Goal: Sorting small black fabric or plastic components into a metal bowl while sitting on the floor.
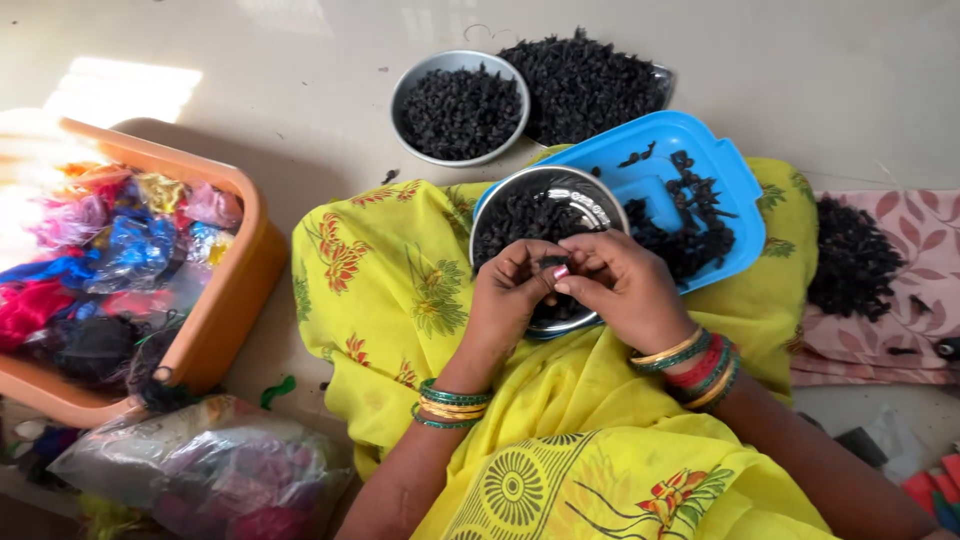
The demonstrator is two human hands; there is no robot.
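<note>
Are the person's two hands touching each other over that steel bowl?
Touching. The head view shows the left hand and right hand meeting at the fingertips, pinching a small dark piece above the steel bowl.

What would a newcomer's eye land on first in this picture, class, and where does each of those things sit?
First, the bright yellow flowered cloth across the lap, mid-frame. On it, the left hand and right hand pinch a small dark piece together over a steel bowl of black bits, beside a blue tray. At far left sits an orange tub of shiny coloured scraps.
</note>
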